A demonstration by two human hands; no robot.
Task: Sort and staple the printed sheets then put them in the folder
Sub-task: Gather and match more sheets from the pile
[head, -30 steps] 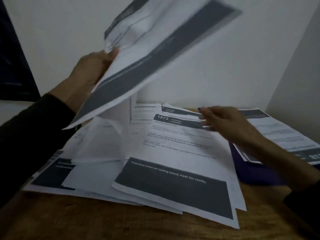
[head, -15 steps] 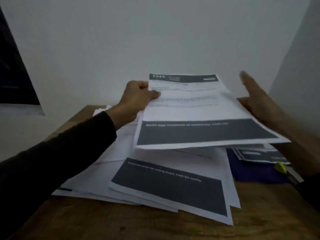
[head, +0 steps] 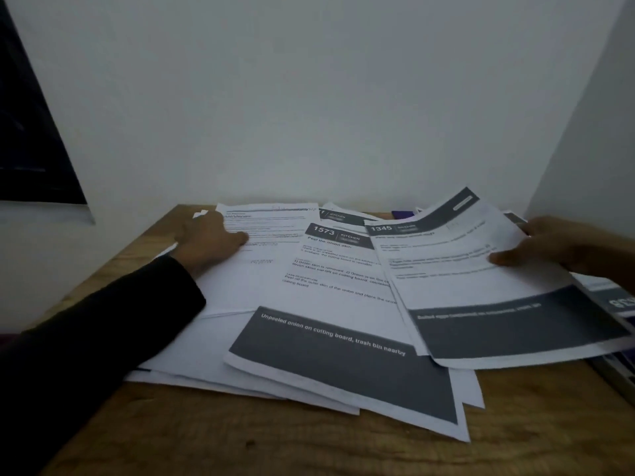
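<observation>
A wooden table (head: 309, 451) stands in a white-walled corner. On the sheet pile (head: 240, 338) covering it, the left hand (head: 209, 243) rests at the far left, fingers loosely curled. Right of sheet 1573 (head: 340, 304), the right hand (head: 563, 249) pinches sheet 1345 (head: 481, 286). A purple folder (head: 402, 213) peeks out behind.

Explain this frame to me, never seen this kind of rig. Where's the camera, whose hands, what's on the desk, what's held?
There is no robot here. A person wears one wide-angle camera on the head, looking forward and down, so the two arms reaching in from the bottom are their own.

The left hand rests on a plain text sheet at the back left of the pile. The right hand holds the sheet numbered 1345 by its right edge, thumb on top, lifted slightly over the pile.

On the wooden table lies a loose spread of printed sheets; the topmost is sheet 1573, "Peel the onion skin". A sliver of something purple shows behind the papers, possibly the folder. No stapler is clearly visible.
</observation>
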